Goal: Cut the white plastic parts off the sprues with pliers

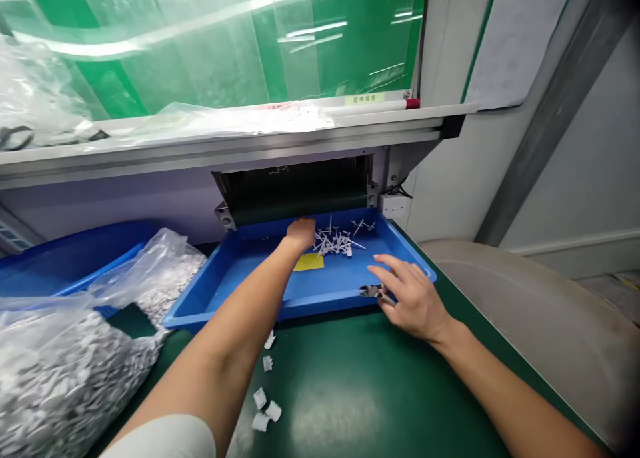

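Observation:
My left hand (pixel 301 233) reaches into a blue tray (pixel 265 306), its fingers curled at the left edge of a pile of thin white plastic sprues (pixel 337 243). Its fingertips face away, so what they hold is hidden. Held in my right hand (pixel 413 298) is a pair of side cutters (pixel 371 291), jaws pointing left above the tray's front right rim. The thumb side grips the handles while the index finger is stretched out. A yellow label (pixel 309 262) lies on the tray floor beside the sprues.
Several small white plastic pieces (pixel 267 411) lie on the green table (pixel 350 391). Clear bags of white parts (pixel 75 378) stand at left, before a blue basin (pixel 65 258). Behind the tray is a conveyor opening (pixel 300 188), under a metal shelf (pixel 250 145).

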{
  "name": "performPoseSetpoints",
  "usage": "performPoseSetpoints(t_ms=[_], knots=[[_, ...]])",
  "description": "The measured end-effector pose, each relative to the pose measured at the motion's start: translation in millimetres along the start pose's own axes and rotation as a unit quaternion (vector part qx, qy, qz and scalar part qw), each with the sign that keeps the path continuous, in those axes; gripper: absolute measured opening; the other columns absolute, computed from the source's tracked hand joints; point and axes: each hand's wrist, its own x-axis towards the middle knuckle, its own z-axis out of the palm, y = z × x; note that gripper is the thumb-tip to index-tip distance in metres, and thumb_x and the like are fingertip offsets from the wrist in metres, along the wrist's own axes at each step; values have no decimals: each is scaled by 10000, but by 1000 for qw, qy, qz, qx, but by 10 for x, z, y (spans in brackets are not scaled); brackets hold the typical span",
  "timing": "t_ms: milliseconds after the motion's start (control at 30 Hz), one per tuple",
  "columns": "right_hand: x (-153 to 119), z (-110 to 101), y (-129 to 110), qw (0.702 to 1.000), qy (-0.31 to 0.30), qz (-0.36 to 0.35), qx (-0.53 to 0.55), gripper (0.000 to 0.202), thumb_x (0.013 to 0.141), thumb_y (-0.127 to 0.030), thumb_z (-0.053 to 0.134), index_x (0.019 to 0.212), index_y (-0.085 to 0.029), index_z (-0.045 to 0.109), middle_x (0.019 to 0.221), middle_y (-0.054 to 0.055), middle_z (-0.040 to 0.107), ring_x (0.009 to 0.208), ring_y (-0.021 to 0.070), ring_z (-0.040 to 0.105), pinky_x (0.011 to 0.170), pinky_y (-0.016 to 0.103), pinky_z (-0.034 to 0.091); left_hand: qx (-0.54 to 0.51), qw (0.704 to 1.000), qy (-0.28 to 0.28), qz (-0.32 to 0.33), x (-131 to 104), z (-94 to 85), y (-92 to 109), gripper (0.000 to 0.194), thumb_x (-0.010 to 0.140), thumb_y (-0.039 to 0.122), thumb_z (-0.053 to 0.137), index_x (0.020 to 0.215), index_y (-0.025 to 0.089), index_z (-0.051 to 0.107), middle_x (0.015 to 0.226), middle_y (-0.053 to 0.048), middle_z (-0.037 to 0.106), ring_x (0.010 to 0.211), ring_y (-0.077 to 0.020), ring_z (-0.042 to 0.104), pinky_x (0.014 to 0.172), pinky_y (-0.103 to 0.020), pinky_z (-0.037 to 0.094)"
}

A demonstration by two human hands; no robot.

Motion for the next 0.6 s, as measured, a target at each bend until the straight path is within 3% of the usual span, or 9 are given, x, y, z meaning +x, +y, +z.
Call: performPoseSetpoints(t_ms=[133,233,333,433,500,600], knots=[[26,-39,42,1000,7,15,10,510,763,-80,525,1257,-199,571,1341,114,537,1050,279,584,848,417,475,-63,997,-1,42,109,3,-74,193,870,290,637,972,132,679,1026,-119,679,968,-236,643,863,-368,501],[24,-38,66,999,15,33,23,499,762,-77,528,1244,-199,580,1332,104,546,1029,272,589,870,422,473,-133,989,43,44,66,-50,-219,156,850,265,610,919,163,705,982,-126,709,993,-264,651,860,-314,480],[7,-17,26,998,11,38,45,490,765,-75,525,1233,-206,586,1324,95,553,1048,277,585,883,425,471,-215,973,85,6,-83,-132,-399,238,889,281,539,995,138,696,930,-137,720,906,-252,679,791,-309,518],[5,-9,-109,994,24,45,96,472,780,-85,526,1232,-207,581,1294,88,569,1079,272,574,914,430,467,-300,948,100,-23,-430,-196,-474,306,919,293,509,1069,78,667,904,-149,718,765,-196,693,691,-283,559],[16,-29,-255,984,35,50,165,475,794,-97,530,1255,-207,560,1255,81,587,1106,255,564,953,421,461,-418,903,101,-11,-805,-196,-408,351,919,332,547,1141,76,639,965,-139,713,772,-160,687,722,-273,573],[27,-88,-523,956,8,60,287,494,810,-109,518,1290,-222,530,1240,69,587,1118,221,564,974,372,470,-650,759,43,-3,-1499,-118,-187,405,791,331,743,1103,83,669,896,-105,717,750,-141,673,770,-286,573]])
